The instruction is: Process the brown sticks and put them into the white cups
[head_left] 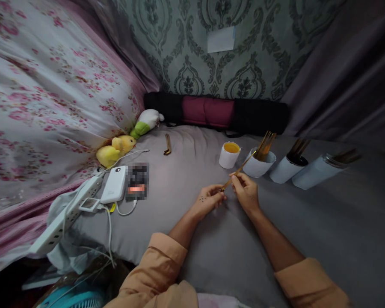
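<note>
A thin golden-brown stick (242, 167) slants up and to the right between my hands. My left hand (210, 197) pinches around its lower end, where a small dark, shiny tip shows. The fingers of my right hand (246, 190) close on the stick higher up, and its upper end points at a white container of brown sticks (258, 167). Just beyond my hands stands a short white cup (228, 160), yellow inside. Several similar sticks with dark bent ends (167, 145) lie on the grey cloth further left.
Two more white containers (284, 172) (314, 174) with dark sticks stand at right. On the left are a white power bank (114, 185), a pixelated device (137, 182), cables and a power strip (67, 214). Plush toys (111, 155) and a long black-and-maroon bag (208, 112) lie behind.
</note>
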A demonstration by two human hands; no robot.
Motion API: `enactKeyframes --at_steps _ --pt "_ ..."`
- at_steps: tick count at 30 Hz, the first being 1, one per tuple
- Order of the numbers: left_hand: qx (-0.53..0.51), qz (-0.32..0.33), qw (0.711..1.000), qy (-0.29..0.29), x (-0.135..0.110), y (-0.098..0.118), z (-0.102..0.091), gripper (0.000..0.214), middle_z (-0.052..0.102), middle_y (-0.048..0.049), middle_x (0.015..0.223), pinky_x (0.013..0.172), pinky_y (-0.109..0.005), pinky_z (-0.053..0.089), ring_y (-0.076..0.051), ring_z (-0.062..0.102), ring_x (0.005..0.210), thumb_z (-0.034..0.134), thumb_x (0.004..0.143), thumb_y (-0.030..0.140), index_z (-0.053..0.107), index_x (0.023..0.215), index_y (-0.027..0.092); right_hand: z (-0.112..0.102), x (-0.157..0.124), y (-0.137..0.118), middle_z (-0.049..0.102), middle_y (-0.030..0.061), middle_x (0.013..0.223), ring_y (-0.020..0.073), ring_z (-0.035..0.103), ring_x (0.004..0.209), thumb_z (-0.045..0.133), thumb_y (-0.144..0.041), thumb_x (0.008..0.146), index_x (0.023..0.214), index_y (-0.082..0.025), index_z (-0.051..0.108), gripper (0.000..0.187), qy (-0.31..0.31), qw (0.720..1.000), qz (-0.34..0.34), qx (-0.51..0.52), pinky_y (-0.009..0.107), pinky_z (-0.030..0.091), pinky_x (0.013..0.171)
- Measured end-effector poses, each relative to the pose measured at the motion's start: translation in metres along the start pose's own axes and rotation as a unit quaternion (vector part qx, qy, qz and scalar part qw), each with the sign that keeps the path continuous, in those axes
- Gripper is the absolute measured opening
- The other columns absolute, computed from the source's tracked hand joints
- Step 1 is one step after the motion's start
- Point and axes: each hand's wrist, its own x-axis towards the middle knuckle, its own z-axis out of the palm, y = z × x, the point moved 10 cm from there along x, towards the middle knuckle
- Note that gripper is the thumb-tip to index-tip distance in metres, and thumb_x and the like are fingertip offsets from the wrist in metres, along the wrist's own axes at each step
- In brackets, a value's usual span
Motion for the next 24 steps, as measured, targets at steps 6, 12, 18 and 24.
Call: enactKeyframes --at_steps 6,12,18,24 --pt "-0.029 -0.005 0.999 -0.036 -0.002 -0.001 0.006 0.044 0.059 -0.0046 0.075 0.045 -0.019 0.034 -0.006 0.046 0.052 0.057 0.067 0.022 0.053 0.109 0.009 -0.002 0.001 0.001 0.054 0.0007 0.061 0.0116 0.048 0.054 0.049 -0.036 0.077 0.083 -0.015 0.060 0.025 0.008 1.000 -0.002 0.004 0.022 0.037 0.049" --pt "-0.027 0.002 0.998 -0.056 -0.005 0.001 0.010 0.041 0.058 -0.0045 0.075 0.046 -0.019 0.034 -0.006 0.046 0.052 0.056 0.069 0.023 0.053 0.108 0.010 -0.006 0.002 0.003 0.053 -0.0007 0.058 0.0106 0.046 0.051 0.050 -0.036 0.076 0.080 -0.015 0.060 0.023 0.016 1.000 -0.004 0.001 0.022 0.035 0.048" --pt "-0.010 -0.014 0.998 -0.061 -0.009 0.003 0.015 0.037 0.057 -0.0042 0.072 0.046 -0.018 0.033 -0.005 0.044 0.051 0.057 0.069 0.026 0.056 0.102 0.009 -0.009 0.000 -0.003 0.049 -0.0022 0.056 0.0089 0.042 0.047 0.049 -0.033 0.076 0.080 -0.014 0.061 0.022 0.011 1.000 -0.009 -0.012 0.021 0.033 0.046" --pt "-0.018 -0.009 0.997 -0.069 -0.010 0.000 0.018 0.037 0.057 -0.0044 0.074 0.046 -0.018 0.033 -0.006 0.044 0.051 0.059 0.069 0.028 0.056 0.101 0.009 -0.013 -0.002 -0.012 0.047 -0.0027 0.056 0.0080 0.039 0.047 0.049 -0.030 0.074 0.084 -0.015 0.060 0.022 0.010 1.000 -0.006 -0.006 0.020 0.031 0.043"
